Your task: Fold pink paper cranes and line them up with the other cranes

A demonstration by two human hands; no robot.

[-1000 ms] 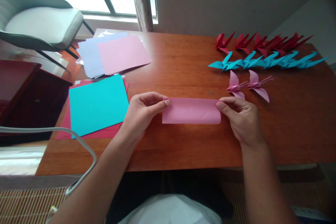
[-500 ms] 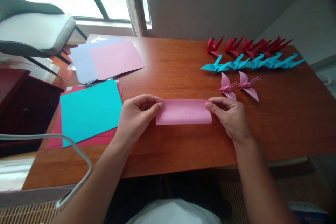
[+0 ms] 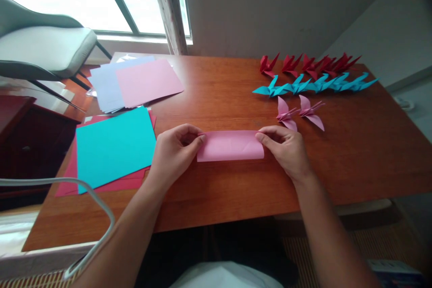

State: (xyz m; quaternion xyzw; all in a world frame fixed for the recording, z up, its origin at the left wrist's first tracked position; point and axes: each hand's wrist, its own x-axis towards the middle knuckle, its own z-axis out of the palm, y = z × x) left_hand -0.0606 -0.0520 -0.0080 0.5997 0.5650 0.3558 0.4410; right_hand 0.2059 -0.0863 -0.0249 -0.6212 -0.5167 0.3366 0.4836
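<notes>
A pink sheet of paper [image 3: 231, 146], bent over into a wide strip, lies between my two hands above the wooden table. My left hand [image 3: 178, 146] pinches its upper left corner between thumb and fingers. At the upper right corner my right hand [image 3: 283, 146] pinches it the same way. The strip's lower edge faces me and faint crease lines show on its surface. Just beyond my right hand lie two pink folded paper cranes [image 3: 287, 117], their wings spread.
Behind them stand a row of blue paper cranes [image 3: 299, 86] and a row of red ones [image 3: 268, 66]. On the left lie a turquoise sheet [image 3: 114, 148] over red paper [image 3: 67, 177], and a stack of pink and lilac sheets [image 3: 148, 83]. A white cable or tube [image 3: 97, 200] curves near my left forearm.
The view has shifted slightly, so the table's contents sit a little lower and further left. Both hands keep their pinch on the pink paper, with little other visible change.
</notes>
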